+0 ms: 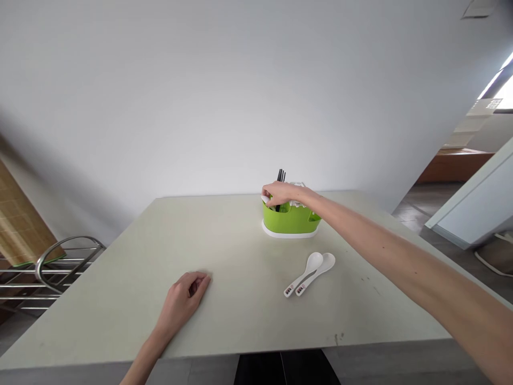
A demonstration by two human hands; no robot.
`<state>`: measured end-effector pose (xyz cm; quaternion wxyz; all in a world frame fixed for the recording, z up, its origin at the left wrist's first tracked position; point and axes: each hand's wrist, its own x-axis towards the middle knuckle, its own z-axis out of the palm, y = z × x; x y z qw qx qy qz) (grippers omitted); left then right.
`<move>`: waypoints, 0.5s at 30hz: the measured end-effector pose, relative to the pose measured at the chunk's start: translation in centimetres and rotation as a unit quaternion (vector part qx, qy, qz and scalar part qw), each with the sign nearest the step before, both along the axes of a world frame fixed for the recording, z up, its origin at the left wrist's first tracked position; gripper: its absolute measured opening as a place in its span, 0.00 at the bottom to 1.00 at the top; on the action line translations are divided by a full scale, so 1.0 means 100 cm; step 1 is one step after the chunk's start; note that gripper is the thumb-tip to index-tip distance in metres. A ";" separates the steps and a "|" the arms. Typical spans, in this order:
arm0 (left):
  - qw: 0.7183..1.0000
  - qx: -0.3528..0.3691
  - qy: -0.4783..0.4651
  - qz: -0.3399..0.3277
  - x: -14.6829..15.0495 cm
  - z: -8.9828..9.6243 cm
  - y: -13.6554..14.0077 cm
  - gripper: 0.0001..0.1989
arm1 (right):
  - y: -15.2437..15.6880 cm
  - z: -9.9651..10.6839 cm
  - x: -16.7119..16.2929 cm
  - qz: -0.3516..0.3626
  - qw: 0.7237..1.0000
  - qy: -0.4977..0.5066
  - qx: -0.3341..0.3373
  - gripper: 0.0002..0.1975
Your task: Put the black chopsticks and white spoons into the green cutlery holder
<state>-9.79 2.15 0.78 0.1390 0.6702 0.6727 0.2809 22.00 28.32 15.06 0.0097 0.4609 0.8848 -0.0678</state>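
Reaching across the desk [224,235], the right hand [280,193] sits on top of the green caddy [290,219], its fingers curled down around something white at the caddy's left compartment, just beside the black utensils [281,175] that stand upright there. What exactly the fingers pinch is hidden by the hand itself; they look closed on it, but I cannot tell whether it is a spoon handle or the caddy's rim. The left hand [185,297] rests on the desk near the front edge, loosely curled, holding nothing, well apart from everything else.

Risks, as I judge them: the caddy is light plastic on a white base and stands far back on the desk, so a pull or push from an outstretched arm could tip it or slide it, since no other hand steadies it. A white piece forced in beside the black utensils could jam against them or lever them out. The forearm passes above and just right of the spoons [310,274] lying on the desk (they lie side by side, touching, bowls away from the person), and a lowered arm could sweep them off.

Count: one caddy, two white spoons on the desk, at least two black utensils in the caddy (the tops blur together), and some white contents behind the hand that I cannot count.
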 end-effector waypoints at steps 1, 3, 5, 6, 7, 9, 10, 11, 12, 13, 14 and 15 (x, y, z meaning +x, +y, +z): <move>1.000 -0.001 0.000 0.000 0.000 0.000 0.000 0.27 | -0.001 0.001 0.000 -0.002 1.000 0.000 -0.002 0.18; 1.000 -0.003 0.000 0.002 0.000 0.000 -0.001 0.27 | -0.001 0.004 -0.001 -0.004 1.000 0.001 -0.006 0.18; 1.000 -0.006 -0.003 0.000 -0.001 0.000 -0.001 0.27 | -0.002 0.007 -0.001 -0.008 1.000 0.003 -0.011 0.18; 1.000 -0.006 -0.005 -0.001 -0.001 0.000 -0.001 0.27 | -0.001 0.008 -0.002 -0.011 1.000 0.004 -0.013 0.17; 1.000 -0.007 -0.006 -0.001 -0.001 0.000 -0.001 0.27 | -0.001 0.009 -0.002 -0.015 1.000 0.006 -0.015 0.16; 1.000 -0.008 -0.009 -0.001 -0.002 0.000 -0.001 0.28 | 0.001 0.011 -0.002 -0.024 0.999 0.013 -0.016 0.15; 1.000 -0.009 -0.011 0.000 -0.002 0.000 -0.001 0.28 | 0.002 0.011 -0.003 -0.030 0.999 0.017 -0.015 0.15; 1.000 -0.010 -0.013 0.000 -0.002 -0.001 -0.001 0.28 | 0.004 0.010 -0.003 -0.036 0.999 0.022 -0.013 0.16; 1.000 -0.011 -0.014 -0.001 -0.003 -0.001 -0.001 0.27 | 0.005 0.010 -0.003 -0.043 0.999 0.026 -0.012 0.16; 1.000 -0.012 -0.014 0.000 -0.003 -0.002 -0.001 0.27 | 0.007 0.010 -0.003 -0.049 0.998 0.031 -0.010 0.16; 1.000 -0.011 -0.012 0.000 -0.003 -0.002 -0.001 0.27 | 0.009 0.009 -0.004 -0.056 0.998 0.035 -0.009 0.15; 1.000 -0.009 -0.008 0.001 -0.003 -0.003 -0.001 0.27 | 0.010 0.008 -0.005 -0.062 0.997 0.039 -0.010 0.14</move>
